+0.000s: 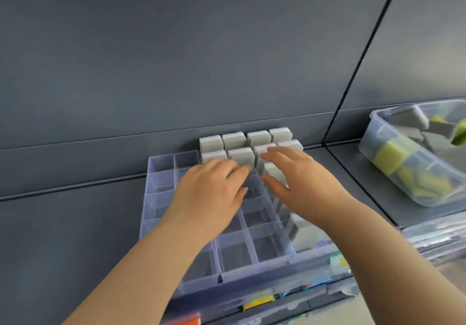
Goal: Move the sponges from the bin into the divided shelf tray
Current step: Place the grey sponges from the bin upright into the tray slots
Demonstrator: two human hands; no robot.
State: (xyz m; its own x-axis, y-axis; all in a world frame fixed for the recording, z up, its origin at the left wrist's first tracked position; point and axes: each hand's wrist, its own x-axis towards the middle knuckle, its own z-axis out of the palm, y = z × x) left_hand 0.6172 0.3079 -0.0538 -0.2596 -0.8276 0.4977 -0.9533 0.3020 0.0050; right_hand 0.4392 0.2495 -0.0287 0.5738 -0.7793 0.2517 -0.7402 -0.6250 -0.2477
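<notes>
Head view: a person's two bare arms reach forward over a clear plastic divided tray [148, 188] that sits on a dark grey shelf [75, 236].
Placed sponges: pale grey rectangular foam sponges [234, 140] stand on end in the tray's back rows, packed side by side, and more run down its right-hand column.
Waiting sponges: grey and yellow-green foam sponges [388, 153] lie jumbled in a clear plastic bin [378, 120], well apart to the right on the same shelf.
Left grip [209, 193]: fingers fairly straight and loose, tips at the top of a standing grey sponge in the second row; it holds nothing.
Right grip [302, 176]: spread wide, fingers laid over the sponge tops, thumb apart below. One sponge stands between thumb and fingers, but blur hides whether the thumb touches it.
Empty cells: most of the tray's near and left compartments.
Handling: likely very light, soft and springy, with a dry, slightly rough face that should not slip. Nothing here looks fragile.
Where to hold: across the two broad faces near one end, thumb against fingers, so the free end goes into a cell first.
Squeeze: gentle, since a hard pinch would probably crush the foam and let it spring crooked on release.
Risk: neighbours packed this closely may tip or lift if brushed.
</notes>
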